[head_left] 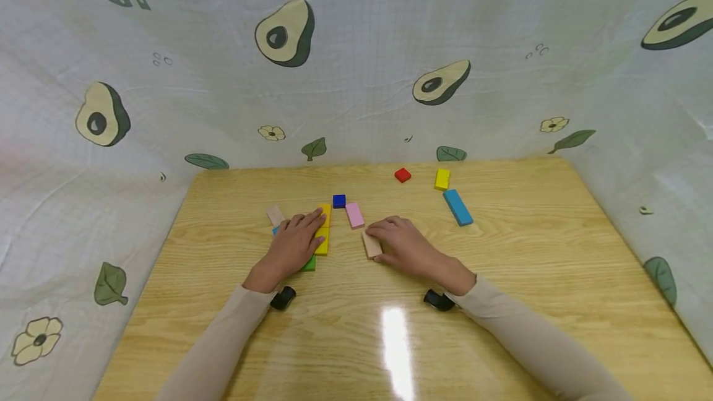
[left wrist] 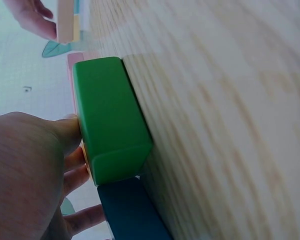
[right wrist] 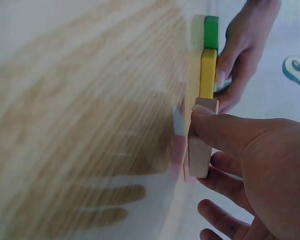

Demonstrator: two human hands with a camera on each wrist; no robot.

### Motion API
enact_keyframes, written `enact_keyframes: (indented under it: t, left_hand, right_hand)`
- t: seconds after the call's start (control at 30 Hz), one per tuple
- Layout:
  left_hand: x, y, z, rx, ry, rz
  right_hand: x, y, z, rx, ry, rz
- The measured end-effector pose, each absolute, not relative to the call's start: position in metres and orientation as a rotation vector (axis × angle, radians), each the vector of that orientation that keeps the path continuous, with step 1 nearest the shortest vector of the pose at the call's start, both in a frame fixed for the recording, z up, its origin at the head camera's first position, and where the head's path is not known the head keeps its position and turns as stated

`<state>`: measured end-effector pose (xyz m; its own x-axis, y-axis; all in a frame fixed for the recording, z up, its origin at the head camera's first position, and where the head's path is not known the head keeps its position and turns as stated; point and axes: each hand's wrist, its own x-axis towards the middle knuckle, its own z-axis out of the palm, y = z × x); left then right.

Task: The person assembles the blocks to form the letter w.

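The right grip [head_left: 405, 247] pinches a wooden block [head_left: 371, 246]; the left grip [head_left: 291, 245], spread, rests on yellow blocks [head_left: 325, 234] beside a green block [left wrist: 107, 110], nearer the desk's [head_left: 529, 302] left edge.

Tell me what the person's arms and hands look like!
The left sleeve and right sleeve are long, plain and beige. A small black gadget pokes out where each sleeve ends. The left hand and right hand wear no gloves.
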<state>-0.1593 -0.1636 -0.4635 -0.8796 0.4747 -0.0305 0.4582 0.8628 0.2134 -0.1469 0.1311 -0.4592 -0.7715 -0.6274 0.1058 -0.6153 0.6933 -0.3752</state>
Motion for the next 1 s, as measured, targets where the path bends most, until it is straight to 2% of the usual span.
enact_keyframes:
  t: [0.3, 1.0]
  left_hand:
    - [-0.159, -0.163, -0.463, 0.745, 2.954, 0.308]
    - [-0.16, -0.162, -0.459, 0.746, 2.946, 0.268]
  right_hand:
    - [-0.145, 0.126, -0.464, -1.169, 2.871, -0.531]
    - [-0.155, 0.11, -0.463, -1.164, 2.928, -0.483]
